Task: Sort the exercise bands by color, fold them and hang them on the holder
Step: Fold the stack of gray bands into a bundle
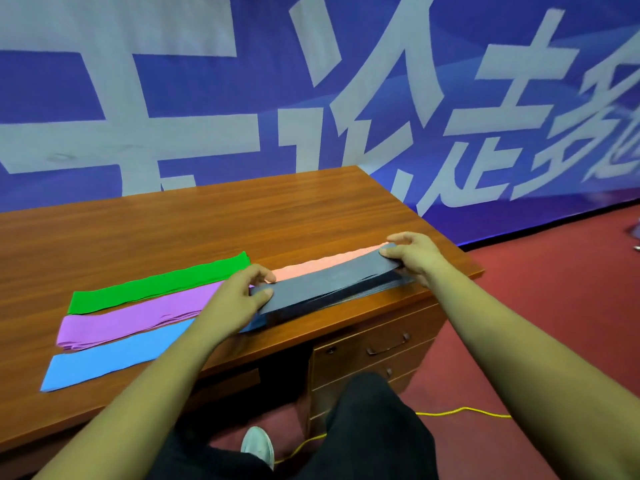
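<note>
A folded dark navy band (325, 284) is gripped at its two ends by the left hand (239, 296) and the right hand (415, 254), low over the tabletop (138, 233). A pink band (322, 263) is seen just beside it at twelve o'clock. A green band (159, 284), a purple band (131, 322) and a blue band (114, 358) are laid side by side at nine o'clock.

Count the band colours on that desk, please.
5: green band back left, purple band, blue band nearer; pink band behind the dark band in left hand and right hand. Layers may hide more.
</note>
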